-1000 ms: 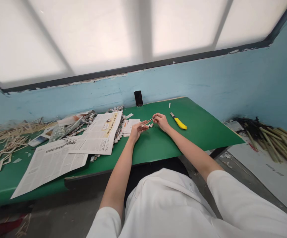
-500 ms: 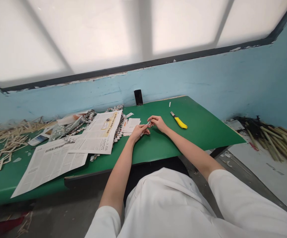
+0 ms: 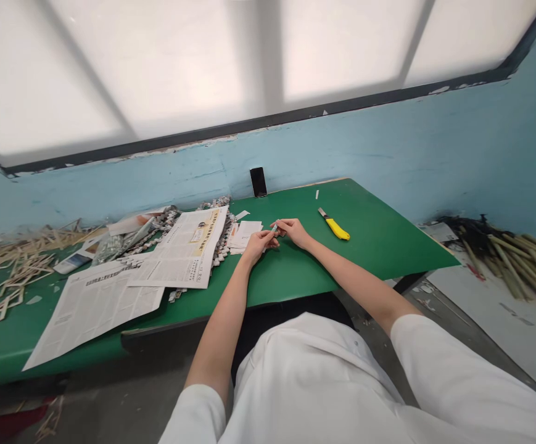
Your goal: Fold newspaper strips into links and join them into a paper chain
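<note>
Both of my hands meet over the green table (image 3: 295,271), fingertips pinched around a small pale strip of folded paper (image 3: 274,227). My left hand (image 3: 259,244) grips its near left side, and my right hand (image 3: 292,230) closes on it from the right. The fingers cover most of the strip. Just left of my left hand lie cut paper pieces (image 3: 249,229). To the right of my right hand rests a yellow-handled utility knife (image 3: 337,228), its blade pointing up and left.
Newspaper sheets (image 3: 179,246) overlap on the left, partly over chains of folded paper (image 3: 221,246). A phone (image 3: 258,182) leans on the blue wall. Thin wooden frames (image 3: 8,290) pile up at far left. Bamboo sticks (image 3: 517,259) lie beyond the table's right edge.
My right hand has shifted slightly left, closer to my left hand. The fingers have changed their hold, and more of the pale strip shows between them.
</note>
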Available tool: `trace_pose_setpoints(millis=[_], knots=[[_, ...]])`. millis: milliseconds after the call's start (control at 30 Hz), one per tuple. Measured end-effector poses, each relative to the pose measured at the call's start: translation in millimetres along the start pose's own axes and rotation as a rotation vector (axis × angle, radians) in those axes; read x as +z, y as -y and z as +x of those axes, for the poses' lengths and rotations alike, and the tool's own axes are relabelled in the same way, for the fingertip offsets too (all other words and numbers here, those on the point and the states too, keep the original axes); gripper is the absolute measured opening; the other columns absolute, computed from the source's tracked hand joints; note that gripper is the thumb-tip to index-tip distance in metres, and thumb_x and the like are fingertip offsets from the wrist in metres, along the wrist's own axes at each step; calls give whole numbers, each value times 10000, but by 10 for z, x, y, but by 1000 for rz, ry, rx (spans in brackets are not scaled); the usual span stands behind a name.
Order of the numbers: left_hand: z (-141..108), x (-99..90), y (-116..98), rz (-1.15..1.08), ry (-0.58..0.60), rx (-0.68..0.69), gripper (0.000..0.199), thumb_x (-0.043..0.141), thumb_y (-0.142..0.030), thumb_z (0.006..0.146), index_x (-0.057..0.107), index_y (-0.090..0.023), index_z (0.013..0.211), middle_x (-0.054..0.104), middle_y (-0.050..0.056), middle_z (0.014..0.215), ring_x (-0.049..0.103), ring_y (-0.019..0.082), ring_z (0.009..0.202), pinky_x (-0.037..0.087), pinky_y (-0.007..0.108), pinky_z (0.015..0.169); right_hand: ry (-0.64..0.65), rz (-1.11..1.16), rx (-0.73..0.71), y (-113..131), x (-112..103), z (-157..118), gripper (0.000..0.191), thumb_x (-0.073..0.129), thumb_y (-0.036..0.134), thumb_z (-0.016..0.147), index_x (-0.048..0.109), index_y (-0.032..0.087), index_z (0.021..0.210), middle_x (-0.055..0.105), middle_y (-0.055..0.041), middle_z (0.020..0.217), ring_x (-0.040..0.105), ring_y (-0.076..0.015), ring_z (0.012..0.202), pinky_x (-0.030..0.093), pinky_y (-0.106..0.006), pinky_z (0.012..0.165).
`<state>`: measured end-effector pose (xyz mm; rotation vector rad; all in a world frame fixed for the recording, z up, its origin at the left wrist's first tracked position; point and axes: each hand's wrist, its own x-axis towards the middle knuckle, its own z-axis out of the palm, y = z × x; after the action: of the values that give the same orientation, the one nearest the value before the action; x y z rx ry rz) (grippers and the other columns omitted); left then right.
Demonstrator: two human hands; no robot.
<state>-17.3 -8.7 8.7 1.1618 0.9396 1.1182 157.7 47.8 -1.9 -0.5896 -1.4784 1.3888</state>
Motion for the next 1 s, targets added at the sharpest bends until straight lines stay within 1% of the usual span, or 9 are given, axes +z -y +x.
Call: trace_pose_setpoints(millis=[233, 367, 667, 833, 1000], knots=[[7, -4, -3, 0, 33, -7, 522, 888, -532, 689, 731, -98, 933, 711, 48, 677, 671, 143, 638, 557, 275, 690, -37, -127, -1, 95, 39, -41, 514, 694, 640, 839, 802, 145, 924, 621, -6, 631, 470, -129, 578, 392, -281, 580], [9, 1, 1, -2, 49, -20, 508, 880, -536, 694, 718, -108, 917, 713, 45, 669, 666, 139, 626, 563, 286, 713, -43, -157, 0, 128, 60, -53, 530, 691, 661, 829, 793, 144, 891, 611, -4, 619, 465, -131, 574, 394, -279, 569], [-15, 24, -31, 31, 42, -42, 445, 834, -523, 754, 733, -122, 920, 719, 49, 666, 671, 147, 635, 539, 271, 700, -43, -175, -19, 150, 59, -62, 495, 691, 632, 839, 793, 150, 883, 614, -1, 618, 469, -131, 568, 405, -280, 576], [-14, 34, -36, 49, 61, -49, 454, 813, -551, 763, 722, -130, 905, 718, 50, 660, 671, 152, 632, 542, 283, 716, -46, -166, -28, 140, 55, -58, 457, 684, 588, 858, 790, 144, 872, 607, 2, 618, 463, -123, 566, 393, -274, 577], [-1, 34, -24, 93, 76, -18, 453, 776, -576, 787, 688, -136, 846, 697, 44, 623, 652, 149, 598, 494, 260, 653, -69, -164, -47, 105, 24, -28, 446, 680, 583, 866, 775, 149, 834, 572, 13, 601, 451, -117, 555, 382, -271, 566]])
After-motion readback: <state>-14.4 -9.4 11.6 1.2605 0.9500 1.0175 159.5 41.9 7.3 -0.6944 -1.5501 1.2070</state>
